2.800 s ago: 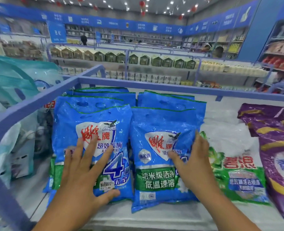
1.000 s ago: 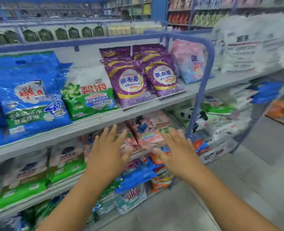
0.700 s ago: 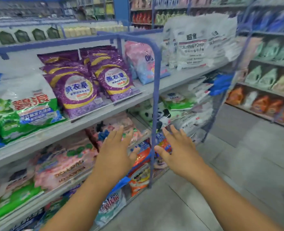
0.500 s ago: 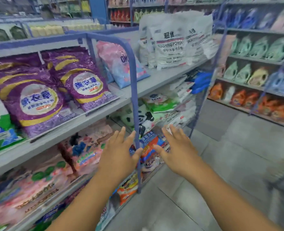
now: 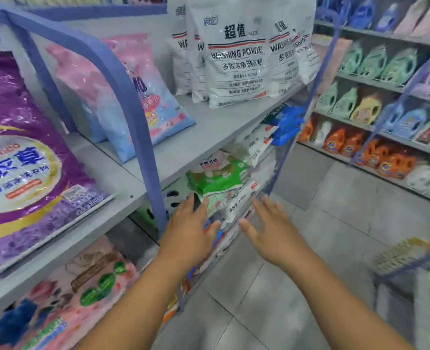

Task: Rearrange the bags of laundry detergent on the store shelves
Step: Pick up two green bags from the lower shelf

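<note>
Two hands, left hand [image 5: 187, 232] and right hand [image 5: 274, 233], reach forward with fingers released, grasping nothing. Just beyond the fingertips lie the green-and-white detergent bags [image 5: 219, 176] on the lower shelf [image 5: 183, 157]; white washing-powder bags [image 5: 236, 59] stand above.

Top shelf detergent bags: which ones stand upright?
The white washing powder bags at the shelf's right end stand upright; the purple bag and pink-and-blue bags lie back.
</note>
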The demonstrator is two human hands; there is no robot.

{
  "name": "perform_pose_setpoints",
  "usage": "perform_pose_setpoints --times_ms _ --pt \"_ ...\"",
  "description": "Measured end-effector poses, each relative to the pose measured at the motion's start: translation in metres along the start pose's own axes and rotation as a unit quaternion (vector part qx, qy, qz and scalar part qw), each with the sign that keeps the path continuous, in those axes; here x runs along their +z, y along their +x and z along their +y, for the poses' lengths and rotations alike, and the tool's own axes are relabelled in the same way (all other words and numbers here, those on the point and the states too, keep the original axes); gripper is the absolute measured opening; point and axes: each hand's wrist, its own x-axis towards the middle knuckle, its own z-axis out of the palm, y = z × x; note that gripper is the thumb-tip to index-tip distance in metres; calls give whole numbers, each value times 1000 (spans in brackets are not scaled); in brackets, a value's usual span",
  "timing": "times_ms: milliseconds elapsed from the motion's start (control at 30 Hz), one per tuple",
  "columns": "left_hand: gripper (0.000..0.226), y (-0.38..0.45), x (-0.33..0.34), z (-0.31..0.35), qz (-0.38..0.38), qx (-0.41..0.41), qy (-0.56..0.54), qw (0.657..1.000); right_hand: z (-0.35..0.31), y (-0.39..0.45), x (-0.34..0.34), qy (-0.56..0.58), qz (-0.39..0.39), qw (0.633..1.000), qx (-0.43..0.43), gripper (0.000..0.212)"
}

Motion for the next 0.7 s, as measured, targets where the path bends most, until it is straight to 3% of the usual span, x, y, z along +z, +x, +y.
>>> perform_pose_setpoints --times_ms 300,400,533,633,700 --pt "74 125 31 7 -7 -116 -15 993 36 145 -8 7 -41 997 -58 77" --pt "63 166 47 10 15 -172 -39 984 55 201 -14 -1 -74 994 -84 77" --pt "61 209 65 23 41 -287 -78 954 75 260 -26 -18 -148 981 -122 75" --pt "55 228 77 21 60 -374 -84 922 77 294 -33 66 -234 963 -115 76" --pt "45 236 90 14 54 -390 -100 914 73 318 -29 99 -248 959 -93 77"
